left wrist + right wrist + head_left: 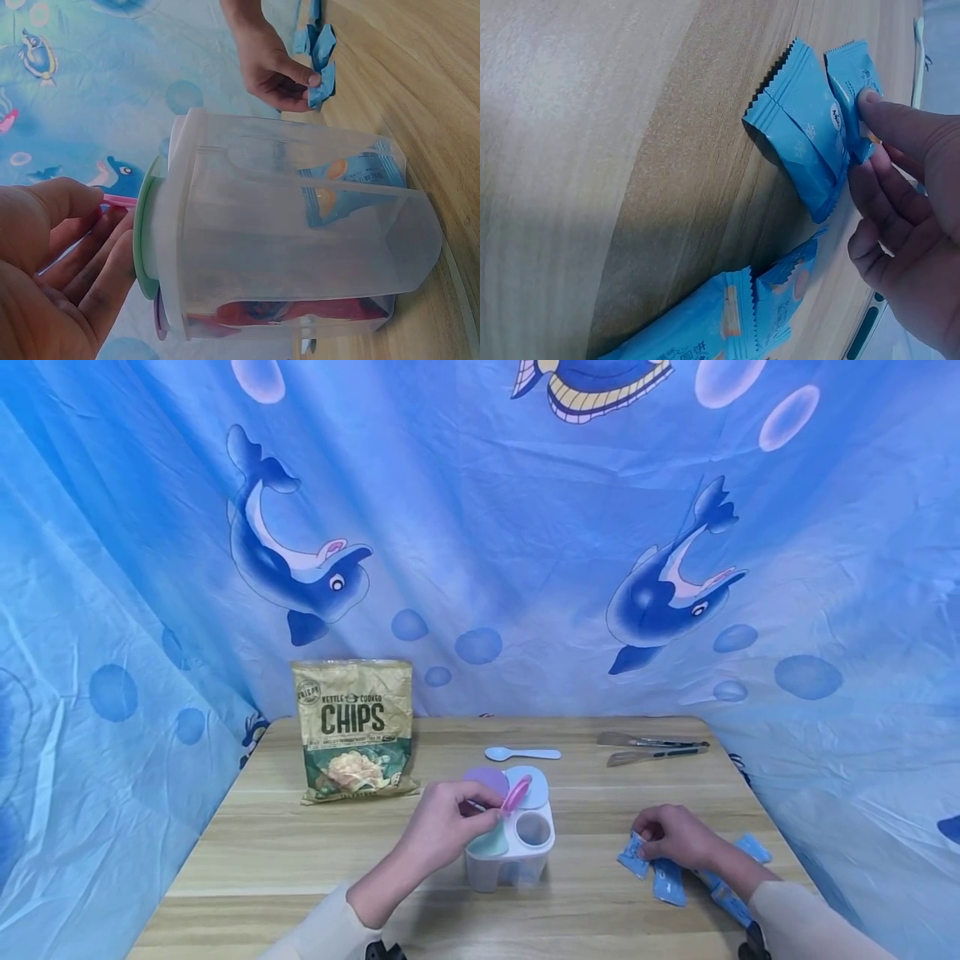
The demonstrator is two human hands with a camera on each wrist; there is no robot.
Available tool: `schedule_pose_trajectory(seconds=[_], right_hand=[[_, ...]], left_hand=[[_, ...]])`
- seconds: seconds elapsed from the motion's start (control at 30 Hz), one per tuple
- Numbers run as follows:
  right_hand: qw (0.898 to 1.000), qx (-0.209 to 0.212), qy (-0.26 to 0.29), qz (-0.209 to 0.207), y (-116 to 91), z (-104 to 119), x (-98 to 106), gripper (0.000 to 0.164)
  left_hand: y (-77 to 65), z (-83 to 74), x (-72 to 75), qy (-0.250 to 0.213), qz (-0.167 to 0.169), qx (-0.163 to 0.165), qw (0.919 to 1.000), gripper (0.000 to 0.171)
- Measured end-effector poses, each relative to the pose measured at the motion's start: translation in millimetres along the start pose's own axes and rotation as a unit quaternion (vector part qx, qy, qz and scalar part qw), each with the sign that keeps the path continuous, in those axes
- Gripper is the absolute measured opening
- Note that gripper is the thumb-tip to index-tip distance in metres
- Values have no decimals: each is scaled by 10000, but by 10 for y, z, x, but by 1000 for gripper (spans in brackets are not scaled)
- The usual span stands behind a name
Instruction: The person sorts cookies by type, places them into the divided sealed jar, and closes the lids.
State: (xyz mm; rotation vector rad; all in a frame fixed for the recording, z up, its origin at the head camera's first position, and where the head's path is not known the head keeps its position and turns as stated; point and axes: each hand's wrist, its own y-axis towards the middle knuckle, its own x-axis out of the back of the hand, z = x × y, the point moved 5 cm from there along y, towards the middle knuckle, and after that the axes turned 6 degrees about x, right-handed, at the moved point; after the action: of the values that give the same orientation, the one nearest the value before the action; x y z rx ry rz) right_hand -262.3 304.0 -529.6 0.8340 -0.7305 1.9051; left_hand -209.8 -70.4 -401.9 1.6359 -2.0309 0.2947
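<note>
A clear storage box [300, 247] with a white top stands mid-table. Purple [483, 776], light blue [534, 783] and green [491, 843] lids cover three of its openings; the front right opening is uncovered. My left hand [446, 817] pinches a pink lid [516, 795], tilted on edge above the box. Inside the box, the left wrist view shows a blue snack packet [352, 184] and something red [300, 310]. To the right, my right hand [678, 837] pinches another blue packet [633, 858] between thumb and fingers. Several more blue packets [668, 883] lie under and beside that hand.
A bag of chips [358, 735] stands at the back left. Behind the box lies a light blue spoon [522, 753]. Tongs [652, 748] lie at the back right. A blue sea-print curtain [480, 543] hangs around the wooden table [300, 868].
</note>
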Motion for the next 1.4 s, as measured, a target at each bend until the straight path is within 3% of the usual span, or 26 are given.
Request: schedule_pose_trajectory(seconds=[0.33, 0.47, 0.63, 0.8, 0.93, 1.13, 1.27, 1.4], right_hand=[[9984, 525, 159, -112, -37, 57, 86, 18], [9949, 823, 206, -553, -40, 211, 214, 16], [9822, 1337, 231, -1296, -47, 530, 423, 17], [9726, 1488, 312, -1758, -49, 883, 571, 20], [9682, 1650, 440, -1826, -41, 1192, 613, 16], [9524, 2336, 835, -1774, -22, 1657, 588, 15], [9455, 2565, 963, -1761, 15, 1837, 517, 17], [9460, 2622, 932, -1664, 75, 1916, 422, 15]], left_hand=[[-11, -14, -2, -41, 7, -9, 10000, 8], [-11, -17, 1, -40, -2, -24, 10000, 8], [-8, -10, 2, -26, 15, -22, 10000, 8], [-1, -7, 3, -24, 13, -19, 10000, 8], [3, -9, 4, -31, 2, -58, 10000, 9], [6, -7, 7, -21, -14, -99, 9999, 8], [4, -10, 8, -31, -17, -101, 9999, 8], [8, -11, 7, -5, -28, -118, 9999, 8]])
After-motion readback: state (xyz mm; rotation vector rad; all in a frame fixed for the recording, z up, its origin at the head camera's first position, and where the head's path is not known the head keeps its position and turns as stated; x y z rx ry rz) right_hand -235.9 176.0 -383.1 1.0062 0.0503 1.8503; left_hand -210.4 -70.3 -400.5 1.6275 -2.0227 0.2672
